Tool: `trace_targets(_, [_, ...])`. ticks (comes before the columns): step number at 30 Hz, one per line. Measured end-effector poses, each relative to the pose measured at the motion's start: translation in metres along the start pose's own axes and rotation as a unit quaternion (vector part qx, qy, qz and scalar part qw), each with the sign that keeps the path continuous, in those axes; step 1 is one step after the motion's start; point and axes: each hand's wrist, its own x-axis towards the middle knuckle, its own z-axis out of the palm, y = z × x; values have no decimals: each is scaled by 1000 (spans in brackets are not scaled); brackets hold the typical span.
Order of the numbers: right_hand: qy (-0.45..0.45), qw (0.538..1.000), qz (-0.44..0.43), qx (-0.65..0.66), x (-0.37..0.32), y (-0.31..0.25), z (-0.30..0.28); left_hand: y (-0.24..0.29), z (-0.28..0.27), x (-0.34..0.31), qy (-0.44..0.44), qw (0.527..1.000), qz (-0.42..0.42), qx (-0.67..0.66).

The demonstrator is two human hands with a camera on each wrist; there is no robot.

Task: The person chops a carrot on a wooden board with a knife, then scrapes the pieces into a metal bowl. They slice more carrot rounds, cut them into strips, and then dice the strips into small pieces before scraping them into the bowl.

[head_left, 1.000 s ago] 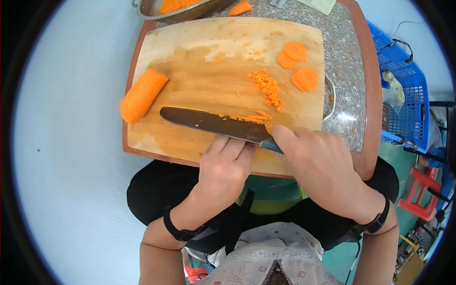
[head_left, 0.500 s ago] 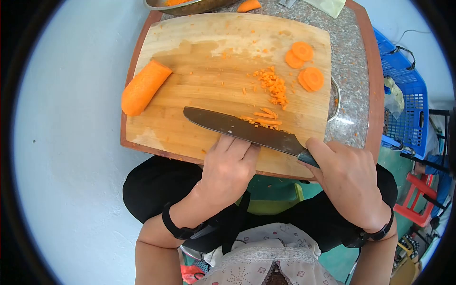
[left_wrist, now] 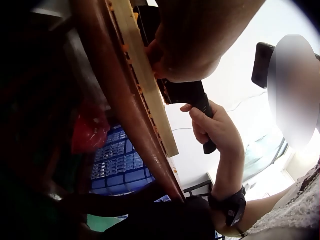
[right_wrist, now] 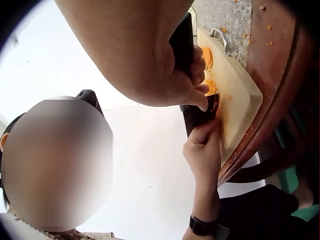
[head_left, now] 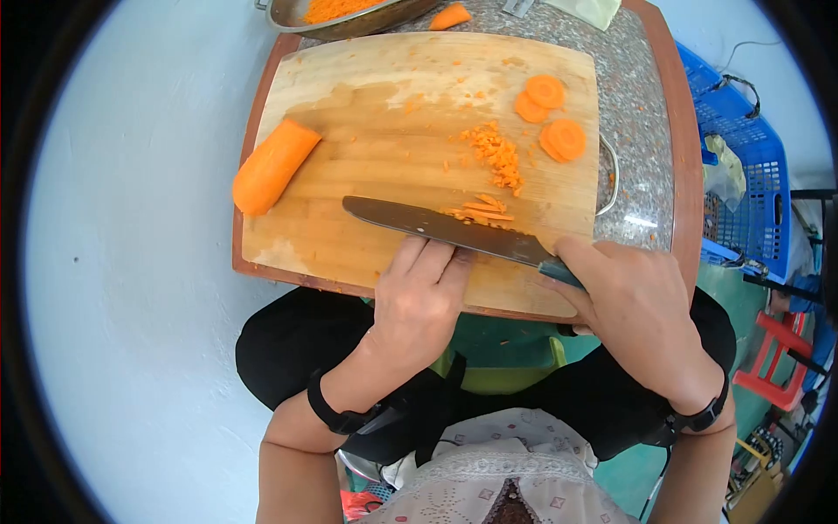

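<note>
A large kitchen knife (head_left: pixel 436 229) lies slantwise low over the wooden cutting board (head_left: pixel 367 148), its blade pointing left. My right hand (head_left: pixel 633 306) grips its dark handle (head_left: pixel 560 272), fingers wrapped round it in the right wrist view. At the near side of the blade is my left hand (head_left: pixel 419 297), fingers together and fingertips right at the blade; what they hold is hidden, so I cannot tell. Carrot strips (head_left: pixel 484 210) lie along the blade's far side. Beyond them are a heap of diced carrot (head_left: pixel 495 157) and several round carrot slices (head_left: pixel 563 140). A thick carrot piece (head_left: pixel 275 168) rests at the board's left.
A metal pan (head_left: pixel 367 22) of shredded carrot stands behind the board, beside a carrot end (head_left: pixel 450 17). The board has a metal handle (head_left: pixel 614 175) at its right. The stone-topped table has a brown rim (head_left: pixel 685 131). A blue basket (head_left: pixel 742 166) stands right of it.
The knife has slid to the right and slightly toward me, with my right hand moving along. Carrot strips lie more exposed beyond the blade. My left hand has stayed nearly in place.
</note>
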Motion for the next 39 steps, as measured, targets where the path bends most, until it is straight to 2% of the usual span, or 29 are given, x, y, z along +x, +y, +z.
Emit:
trace_targets(4, [-18,999,41,-16,-9,-4,-3,1,-4,-3,-41,999,-13,1])
trace_targets(10, [-21,1000,9,-16,-6,0,-7,1,-5,0,-34,999,-9,-1])
trace_targets(13, [13,1000,-19,3,2,4,7,0,-5,1,-22,1000,-8,-5])
trace_targets(19, [-21,1000,-7,7,15,-13,9,1,-5,-2,-36,999,-2,-8])
trace_targets(22, [-39,996,59,46,10,-9,11,1,-3,0,-16,1000,14,20])
trace_targets(25, [-20,997,63,37,-2,-1,1,0,-2,1,-8,1000,20,14])
trace_targets(28, [-18,1000,6,-7,-10,-1,-6,4,-6,-6,-50,999,-15,5])
trace_targets(39, [22,999,-16,-21,4,-9,11,4,-8,-4,-48,999,-13,-8])
